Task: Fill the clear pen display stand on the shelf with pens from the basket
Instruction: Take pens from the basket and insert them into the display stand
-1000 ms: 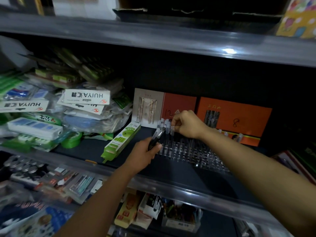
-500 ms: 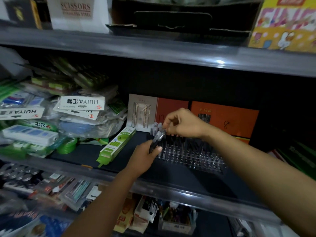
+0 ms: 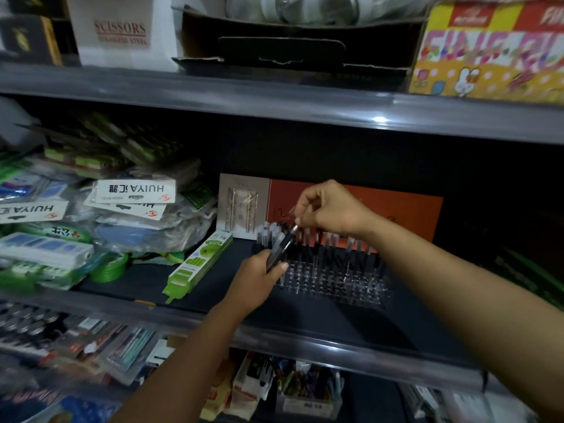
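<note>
The clear pen display stand (image 3: pixel 332 277) sits on the dark middle shelf, with several pens (image 3: pixel 335 241) standing in its back rows and its front holes bare. My left hand (image 3: pixel 258 277) grips a bundle of black pens (image 3: pixel 280 247) at the stand's left edge. My right hand (image 3: pixel 329 209) pinches the top end of one pen of that bundle, above the stand's back left corner. The basket is out of view.
Orange pen boxes (image 3: pixel 396 206) lean behind the stand. A green package (image 3: pixel 198 264) lies left of it, beside heaped stationery packs (image 3: pixel 131 196). The grey shelf lip (image 3: pixel 305 337) runs in front. Boxes stand on the upper shelf (image 3: pixel 274 96).
My right hand has risen from the back-row pens and now pinches a pen tip in the bundle. The left hand stays put. The camera has tilted up.
</note>
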{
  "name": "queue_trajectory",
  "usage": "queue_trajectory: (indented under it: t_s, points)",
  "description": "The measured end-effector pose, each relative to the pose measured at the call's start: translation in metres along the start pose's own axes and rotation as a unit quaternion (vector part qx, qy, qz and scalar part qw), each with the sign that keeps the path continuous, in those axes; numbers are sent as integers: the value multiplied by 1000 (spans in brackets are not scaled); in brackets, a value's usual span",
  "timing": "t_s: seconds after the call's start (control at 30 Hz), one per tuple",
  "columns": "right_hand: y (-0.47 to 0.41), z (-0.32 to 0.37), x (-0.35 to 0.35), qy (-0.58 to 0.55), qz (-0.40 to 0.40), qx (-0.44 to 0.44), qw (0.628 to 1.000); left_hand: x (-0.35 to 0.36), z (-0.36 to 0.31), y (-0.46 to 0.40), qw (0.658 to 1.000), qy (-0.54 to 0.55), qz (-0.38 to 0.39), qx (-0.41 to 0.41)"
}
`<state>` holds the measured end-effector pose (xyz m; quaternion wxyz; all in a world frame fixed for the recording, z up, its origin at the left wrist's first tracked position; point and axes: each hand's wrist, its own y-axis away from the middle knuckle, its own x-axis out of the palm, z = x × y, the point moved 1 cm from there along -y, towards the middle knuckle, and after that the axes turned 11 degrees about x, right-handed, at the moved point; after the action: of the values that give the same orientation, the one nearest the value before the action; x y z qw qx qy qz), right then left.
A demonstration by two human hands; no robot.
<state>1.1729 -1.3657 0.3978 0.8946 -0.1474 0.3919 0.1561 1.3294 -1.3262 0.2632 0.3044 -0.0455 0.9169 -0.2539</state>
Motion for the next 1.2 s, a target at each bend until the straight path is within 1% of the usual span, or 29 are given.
queue_trajectory:
  t_s: [0.2,0.43,0.53,0.77,1.2]
  points:
    - [-5,0,-28,-18,-74,6,997,-1,13,1,1000,-12,10,-21]
    - [-13,-11,-38,58,-107,17,992,-2,22,0,999,-37,17,-17]
    - [-19,-19,-26,86,-101,11,991,-2,25,-1,999,-46,13,-14]
    - [-32,-29,4,138,-75,-2,988,-3,35,-2,999,-28,13,-14]
    - [-48,-37,28,184,-36,-30,982,-2,44,-4,1000,-11,2,-13]
